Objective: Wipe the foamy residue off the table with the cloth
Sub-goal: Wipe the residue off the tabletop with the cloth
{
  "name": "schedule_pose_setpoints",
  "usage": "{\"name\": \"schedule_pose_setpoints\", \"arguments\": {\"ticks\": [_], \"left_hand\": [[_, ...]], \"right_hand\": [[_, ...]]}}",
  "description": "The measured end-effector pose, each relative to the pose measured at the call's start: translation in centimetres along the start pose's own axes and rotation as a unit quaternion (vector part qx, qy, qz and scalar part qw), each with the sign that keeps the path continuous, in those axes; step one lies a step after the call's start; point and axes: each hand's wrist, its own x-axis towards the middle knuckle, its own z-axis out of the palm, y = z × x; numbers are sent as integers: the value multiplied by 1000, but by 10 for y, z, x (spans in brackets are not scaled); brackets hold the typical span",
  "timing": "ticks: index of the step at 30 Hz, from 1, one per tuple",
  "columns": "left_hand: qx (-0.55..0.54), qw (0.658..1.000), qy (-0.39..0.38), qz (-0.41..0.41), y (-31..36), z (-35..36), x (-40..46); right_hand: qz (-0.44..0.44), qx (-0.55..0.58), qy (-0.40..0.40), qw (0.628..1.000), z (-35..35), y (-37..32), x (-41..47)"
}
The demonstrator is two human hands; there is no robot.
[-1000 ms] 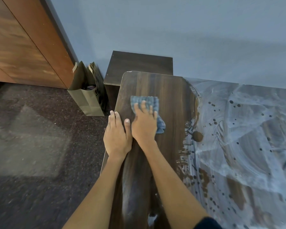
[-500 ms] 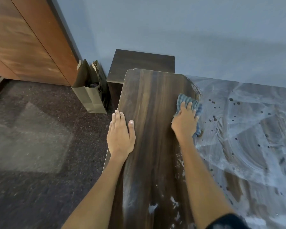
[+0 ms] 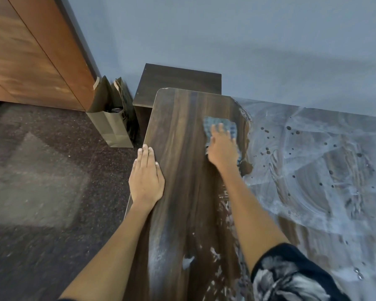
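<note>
Head view: right hand [image 3: 223,148] flat on cloth [image 3: 218,124], left hand [image 3: 147,177] flat on table [image 3: 182,170], paper bag [image 3: 112,127] contents unclear.

No writing can be read anywhere; dark print on the brown paper bag [image 3: 115,129] by the wall is too blurred to read.

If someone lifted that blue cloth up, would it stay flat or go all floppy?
Probably floppy: the blue checked cloth lies thin and flat under the right hand, with uneven edges. It likely slides easily when pushed, since it sits on the smooth dark wooden table beside the white foamy residue. It may be damp and a bit heavier.
</note>
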Motion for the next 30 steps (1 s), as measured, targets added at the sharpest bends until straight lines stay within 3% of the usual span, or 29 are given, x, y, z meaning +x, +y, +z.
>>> {"name": "schedule_pose_setpoints", "arguments": {"ticks": [4,8,10,13,17,19,24,30], "left_hand": [[1,1000,-1,-2,-1,-2,-9],[6,1000,-3,-4,0,-2,-13],[9,1000,-5,-2,0,-2,-16],[10,1000,-12,-1,0,-3,-21],[14,1000,-16,17,-1,-7,-32],[13,1000,-19,17,-2,-8,-38],[12,999,-23,18,-2,-12,-51],[16,1000,-22,15,-3,-13,-65]], "right_hand": [[94,27,6,995,-7,25,-30],[130,17,23,991,7,-4,-82],[102,21,20,994,20,-34,-105],[-9,41,-8,999,33,-65,-113],[-130,-18,-49,990,22,-46,-71],[-108,-28,-63,992,11,-26,-53],[42,-2,-45,998,-6,21,-68],[96,33,-43,994,9,-11,-149]]}}
